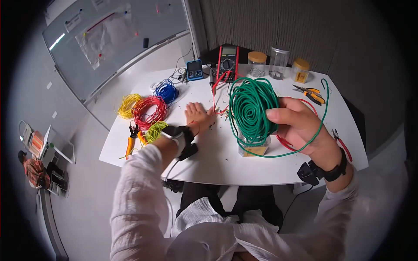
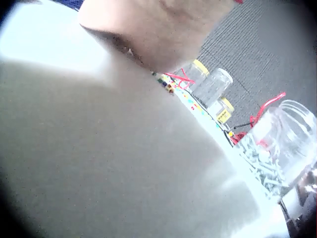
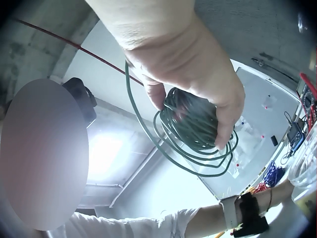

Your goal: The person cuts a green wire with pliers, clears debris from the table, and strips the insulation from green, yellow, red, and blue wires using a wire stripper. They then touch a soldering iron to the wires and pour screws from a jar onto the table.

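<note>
My right hand (image 1: 300,122) grips a coil of green wire (image 1: 252,108) up in front of me, thumb on the near side. A loose end of the wire loops under the hand and back up at the right. In the right wrist view the right hand (image 3: 188,74) curls its fingers and thumb around the green coil (image 3: 190,124). My left hand (image 1: 199,117) rests on the white table (image 1: 209,169) with its fingers spread, beside small scattered parts. Behind and below the coil stands a clear jar (image 1: 257,151), partly hidden; the left wrist view shows screws (image 2: 265,171) in it.
Yellow (image 1: 129,106), red (image 1: 149,112), blue (image 1: 166,91) and yellow-green wire coils (image 1: 155,131) lie left, near orange-handled strippers (image 1: 130,143). A red multimeter (image 1: 228,63), a blue meter (image 1: 194,69) and lidded jars (image 1: 301,70) stand behind. Pliers (image 1: 313,95) and red-handled cutters (image 1: 343,145) lie right.
</note>
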`<state>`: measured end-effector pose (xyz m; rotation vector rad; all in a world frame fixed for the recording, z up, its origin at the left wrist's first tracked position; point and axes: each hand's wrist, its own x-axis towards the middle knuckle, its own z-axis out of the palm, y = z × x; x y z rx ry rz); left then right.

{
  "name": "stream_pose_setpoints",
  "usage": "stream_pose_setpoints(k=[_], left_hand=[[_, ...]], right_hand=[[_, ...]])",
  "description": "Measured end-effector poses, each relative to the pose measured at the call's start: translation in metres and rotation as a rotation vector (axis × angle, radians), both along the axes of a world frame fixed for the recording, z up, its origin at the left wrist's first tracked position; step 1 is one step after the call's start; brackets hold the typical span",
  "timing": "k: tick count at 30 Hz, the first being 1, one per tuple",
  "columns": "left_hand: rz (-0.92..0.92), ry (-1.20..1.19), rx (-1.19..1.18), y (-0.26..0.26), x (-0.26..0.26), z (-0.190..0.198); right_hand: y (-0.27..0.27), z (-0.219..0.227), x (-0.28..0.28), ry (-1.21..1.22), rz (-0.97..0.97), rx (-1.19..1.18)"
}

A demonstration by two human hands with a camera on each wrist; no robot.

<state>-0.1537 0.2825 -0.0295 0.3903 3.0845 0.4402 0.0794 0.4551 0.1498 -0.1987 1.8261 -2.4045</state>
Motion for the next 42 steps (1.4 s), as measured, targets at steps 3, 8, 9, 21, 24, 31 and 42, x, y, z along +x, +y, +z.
stream_pose_setpoints(k=[3,8,9,21,24,31,42], left_hand=[[-0.087,0.012,0.006,0.017,-0.023,-0.013],[-0.353,0.268,0.093,-0.001,-0.034,0.018],[-0.342,0.201,0.172,-0.012,-0.017,0.040],[-0.469,0.070,-0.151,-0.033,0.091,0.005],[-0.502,0.146,-0.321,0.000,0.031,-0.011],[-0.688,0.149,-0.074,-0.028,0.007,0.016],[-1.223,0.197,-0.128,-0.077,0.151,0.040]], right_hand=[[-0.003,0.004,0.003,-0.009,-0.001,-0.034],[0.000,0.003,0.001,0.032,-0.017,-0.082],[0.000,0.002,0.000,0.039,-0.013,-0.091],[-0.011,-0.007,-0.015,-0.008,-0.045,-0.109],[-0.018,-0.005,-0.020,-0.018,-0.046,-0.104],[-0.024,-0.006,-0.042,-0.044,-0.095,-0.085],[-0.007,-0.021,-0.093,-0.156,-0.132,-0.318]])
